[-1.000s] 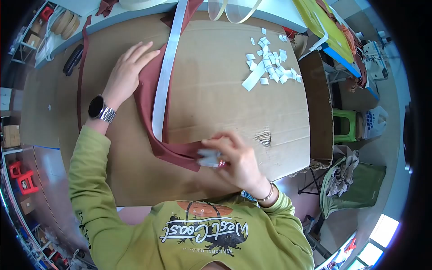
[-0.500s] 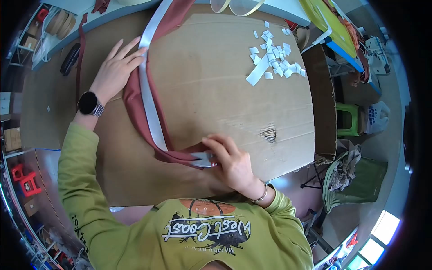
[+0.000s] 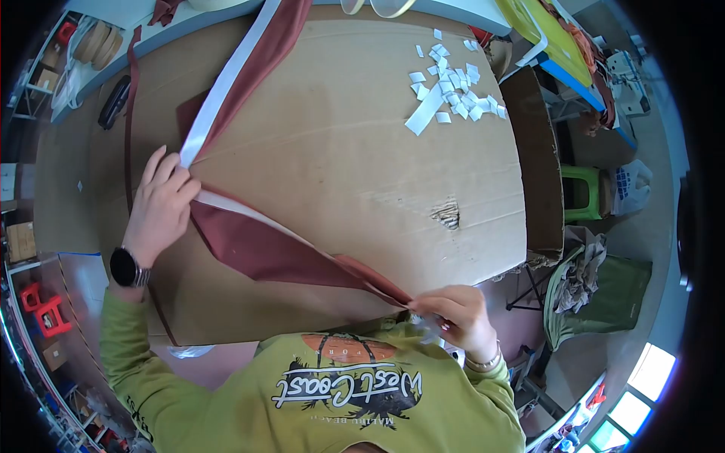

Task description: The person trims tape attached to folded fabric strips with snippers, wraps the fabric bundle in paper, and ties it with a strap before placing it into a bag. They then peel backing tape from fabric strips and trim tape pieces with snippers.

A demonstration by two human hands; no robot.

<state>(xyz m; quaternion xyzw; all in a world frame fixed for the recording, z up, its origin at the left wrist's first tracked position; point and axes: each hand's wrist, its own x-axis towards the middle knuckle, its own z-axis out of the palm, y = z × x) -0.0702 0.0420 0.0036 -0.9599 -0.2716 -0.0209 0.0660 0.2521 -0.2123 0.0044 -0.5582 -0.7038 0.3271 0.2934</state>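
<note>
A long reddish-brown fabric strip (image 3: 283, 257) with white tape (image 3: 226, 79) along it runs from the far edge to my left hand (image 3: 157, 208), bends there, and stretches toward my right. The fingers of my left hand are closed on the strip at this bend. My right hand (image 3: 461, 313) pinches the strip's near end, close to the front edge of the cardboard. Something pale and blurred hangs just under my right fingers; I cannot tell what it is.
Small white cut pieces (image 3: 461, 90) lie scattered on the cardboard (image 3: 355, 174) at the far right. A black object (image 3: 115, 102) and a narrow dark red strip (image 3: 130, 143) lie at the left. An open cardboard box (image 3: 535, 158) stands beside the right edge.
My left hand has moved down and left, drawing the strip into a sharp bend. My right hand has moved right and nearer my body with the strip's end, stretching the near part straighter.
</note>
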